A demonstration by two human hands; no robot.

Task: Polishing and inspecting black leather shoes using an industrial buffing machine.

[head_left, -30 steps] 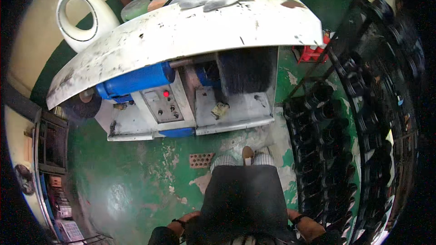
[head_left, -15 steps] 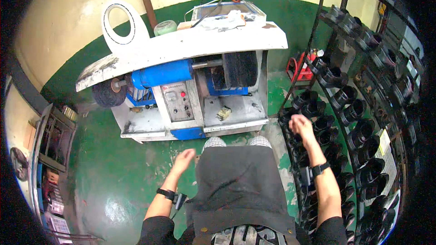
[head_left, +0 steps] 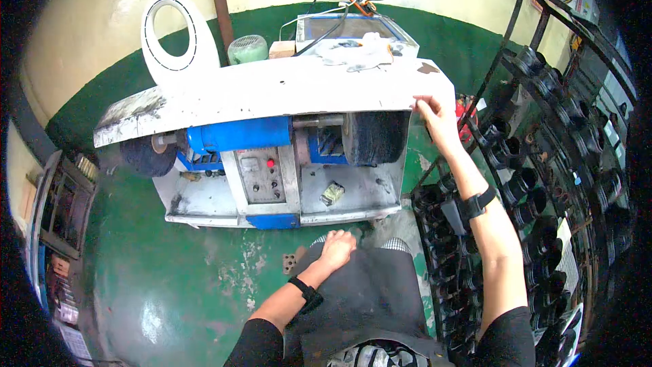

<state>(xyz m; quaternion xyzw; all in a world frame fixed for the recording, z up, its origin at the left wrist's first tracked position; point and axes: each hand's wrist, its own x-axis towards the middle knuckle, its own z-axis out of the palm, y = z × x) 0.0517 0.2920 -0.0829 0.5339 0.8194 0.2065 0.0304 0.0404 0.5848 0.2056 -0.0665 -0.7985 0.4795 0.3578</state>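
Observation:
My right hand [head_left: 437, 121] reaches up to the right end of the white hood [head_left: 326, 85] of a polishing machine. Its fingers are apart, the fingertips at the hood's edge; whether they touch it I cannot tell. Low in front of my dark apron [head_left: 367, 285], my left hand [head_left: 337, 250] is loosely curled, and I see nothing in it. Under the hood are a blue motor housing [head_left: 241, 137], a large black brush wheel [head_left: 377, 137] on the right and a smaller one [head_left: 146, 155] on the left. A control panel [head_left: 261, 175] with a red button sits between them.
White work gloves [head_left: 370, 53], a green round container [head_left: 248, 49] and a white ring-shaped fan [head_left: 178, 41] stand on or behind the hood. A rack [head_left: 489, 88] with several black shoes [head_left: 519, 183] lines my right. A yellowish packet [head_left: 332, 194] lies on the machine's lower tray.
My right hand has moved up and forward from beside the shoe rack to the hood's right edge. My left hand has swung right, in front of my apron. The machine appears closer.

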